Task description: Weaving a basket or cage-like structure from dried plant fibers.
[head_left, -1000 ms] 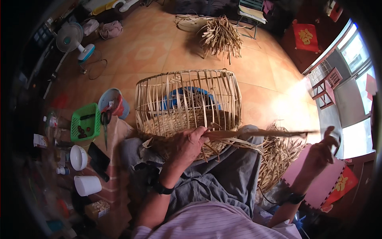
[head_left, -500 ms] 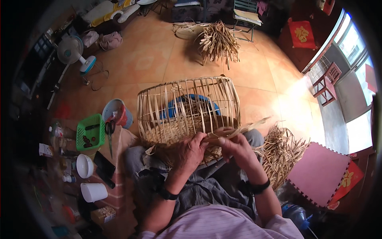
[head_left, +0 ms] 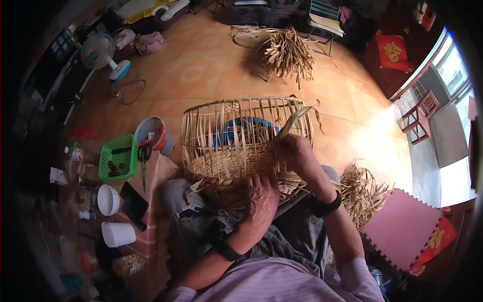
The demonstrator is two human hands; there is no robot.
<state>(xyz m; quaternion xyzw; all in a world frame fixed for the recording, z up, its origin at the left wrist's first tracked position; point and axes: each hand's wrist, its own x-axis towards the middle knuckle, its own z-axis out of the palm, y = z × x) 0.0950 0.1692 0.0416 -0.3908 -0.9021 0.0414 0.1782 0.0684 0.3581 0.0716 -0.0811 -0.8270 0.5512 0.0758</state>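
Head view, right hand (head_left: 296, 153) pinching a dry leaf strip (head_left: 297, 120), left hand (head_left: 262, 195) laid on the basket (head_left: 216, 165), its grip unclear, basket at the knees of grey trousers (head_left: 302, 226).

The shirt (head_left: 282, 282) is striped lilac, the trousers (head_left: 302, 241) grey — both wristbands (head_left: 329, 204) black.

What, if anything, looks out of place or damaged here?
Nothing looks clearly spilled or damaged; only the dried strips heaped right of the basket look untidy, tangled with ends splaying in many directions.
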